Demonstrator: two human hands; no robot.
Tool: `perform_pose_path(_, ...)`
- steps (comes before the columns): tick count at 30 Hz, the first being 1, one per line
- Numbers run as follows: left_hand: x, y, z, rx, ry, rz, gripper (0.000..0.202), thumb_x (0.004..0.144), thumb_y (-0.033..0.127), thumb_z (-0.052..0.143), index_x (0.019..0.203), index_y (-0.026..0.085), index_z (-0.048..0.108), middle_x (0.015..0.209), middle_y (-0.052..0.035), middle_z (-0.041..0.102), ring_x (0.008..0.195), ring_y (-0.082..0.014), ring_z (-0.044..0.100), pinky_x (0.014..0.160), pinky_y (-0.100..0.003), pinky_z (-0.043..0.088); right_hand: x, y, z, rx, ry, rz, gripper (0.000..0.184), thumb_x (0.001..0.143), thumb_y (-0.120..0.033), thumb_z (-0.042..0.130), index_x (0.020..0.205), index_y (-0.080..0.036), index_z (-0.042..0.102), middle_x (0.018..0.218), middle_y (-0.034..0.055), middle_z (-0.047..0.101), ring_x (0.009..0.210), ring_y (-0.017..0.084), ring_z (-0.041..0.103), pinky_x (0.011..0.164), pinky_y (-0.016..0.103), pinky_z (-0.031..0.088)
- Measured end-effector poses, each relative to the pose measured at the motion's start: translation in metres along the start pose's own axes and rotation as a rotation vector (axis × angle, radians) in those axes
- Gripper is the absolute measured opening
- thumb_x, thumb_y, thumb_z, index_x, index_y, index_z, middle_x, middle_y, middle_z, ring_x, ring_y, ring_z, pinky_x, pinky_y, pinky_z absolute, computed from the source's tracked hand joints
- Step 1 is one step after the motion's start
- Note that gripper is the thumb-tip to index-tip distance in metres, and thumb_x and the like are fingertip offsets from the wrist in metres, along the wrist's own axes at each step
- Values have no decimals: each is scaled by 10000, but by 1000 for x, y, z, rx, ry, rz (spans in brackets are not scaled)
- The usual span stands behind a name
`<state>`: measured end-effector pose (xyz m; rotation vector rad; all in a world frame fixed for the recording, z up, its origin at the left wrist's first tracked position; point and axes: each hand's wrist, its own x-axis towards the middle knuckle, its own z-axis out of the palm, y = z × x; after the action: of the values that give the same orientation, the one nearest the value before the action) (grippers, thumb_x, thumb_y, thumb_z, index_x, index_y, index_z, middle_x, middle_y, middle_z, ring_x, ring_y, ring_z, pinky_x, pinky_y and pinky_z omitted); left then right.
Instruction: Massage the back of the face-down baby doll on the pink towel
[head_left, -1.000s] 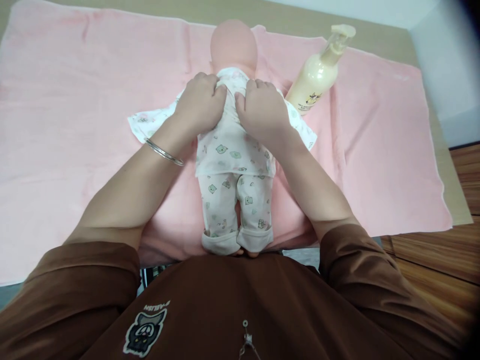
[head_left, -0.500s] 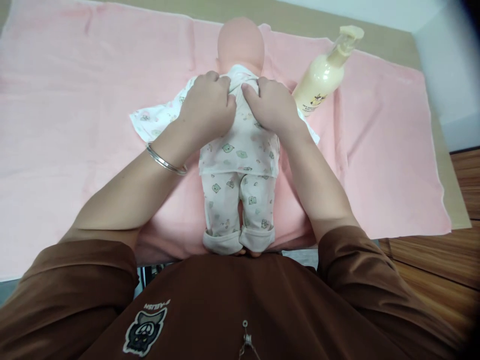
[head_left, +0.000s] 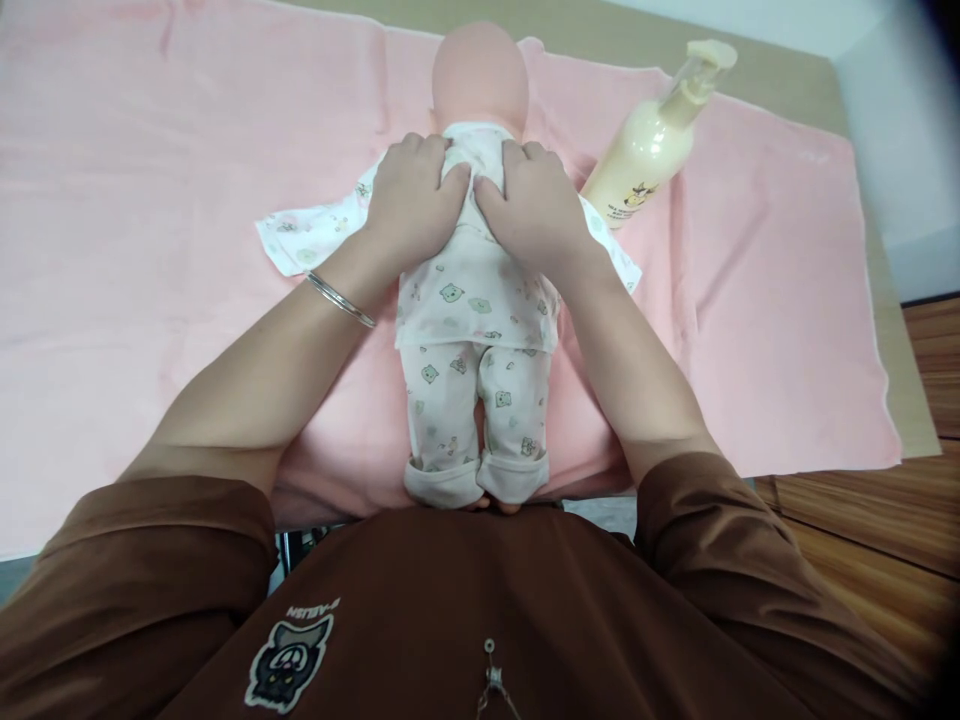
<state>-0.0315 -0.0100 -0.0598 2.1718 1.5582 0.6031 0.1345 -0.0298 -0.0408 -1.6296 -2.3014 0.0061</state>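
The left hand point(head_left: 414, 200) and right hand point(head_left: 541, 205) rested palm-down, loosely open with thumbs parted from the fingers and gripping nothing, on the upper back of a prone baby doll point(head_left: 480, 270). A silver bangle point(head_left: 340, 300) circled the left wrist. A cream pump bottle point(head_left: 643, 150) was near the right hand. A pink towel point(head_left: 187, 200), spread over a table point(head_left: 810, 85), lay beneath the doll.

The doll's point(head_left: 480, 290) face lay hidden. The pink cloth point(head_left: 187, 200) ran off the left edge. The bottle's point(head_left: 641, 150) lettering point(head_left: 626, 212) blurred.
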Motion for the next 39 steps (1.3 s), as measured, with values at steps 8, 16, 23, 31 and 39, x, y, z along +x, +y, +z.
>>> perform_pose_path(8, -1, 3, 6, 61, 130, -104, 458, 937, 474, 325, 1274, 201, 472, 1210, -70, 478, 1095, -241, 360, 984, -391, 252, 7, 15, 11, 83, -10, 59, 463, 981, -507, 314, 1134, -127, 531, 1089, 153, 598, 1023, 335, 549, 876, 476, 462)
perform_pose_path(16, -7, 1, -9, 52, -65, -57, 683, 903, 652, 174, 1425, 227, 289, 1334, -12, 426, 1184, -268, 238, 1026, -404, 191, 10, 22, 14, 105, -32, 54, 428, 965, -549, 319, 1119, -184, 480, 1105, 114, 571, 1037, 296, 521, 901, 453, 439)
perform_pose_path(23, -7, 11, -10, 85, -45, -109, 535, 968, 502, 239, 1361, 164, 366, 1316, -61, 386, 1149, -252, 261, 1009, -389, 198, 11, 20, 13, 104, -48, 113, 408, 940, -555, 332, 1153, -245, 492, 1160, 84, 568, 1087, 286, 497, 941, 439, 413)
perform_pose_path(31, -9, 6, -6, 74, -20, -83, 540, 976, 492, 237, 1370, 144, 362, 1297, -68, 367, 1152, -227, 284, 1043, -387, 217, 8, 15, 13, 78, -34, 125, 394, 955, -530, 319, 1147, -233, 493, 1199, 111, 558, 1130, 317, 492, 977, 482, 407)
perform_pose_path(39, -24, 30, -23, 111, 5, 48, 429, 941, 396, 315, 1253, 186, 522, 1177, -109, 499, 1103, -288, 420, 964, -426, 349, 9, 22, 9, 121, -30, 87, 435, 974, -524, 320, 1157, -177, 508, 1155, 123, 573, 1078, 314, 519, 930, 494, 434)
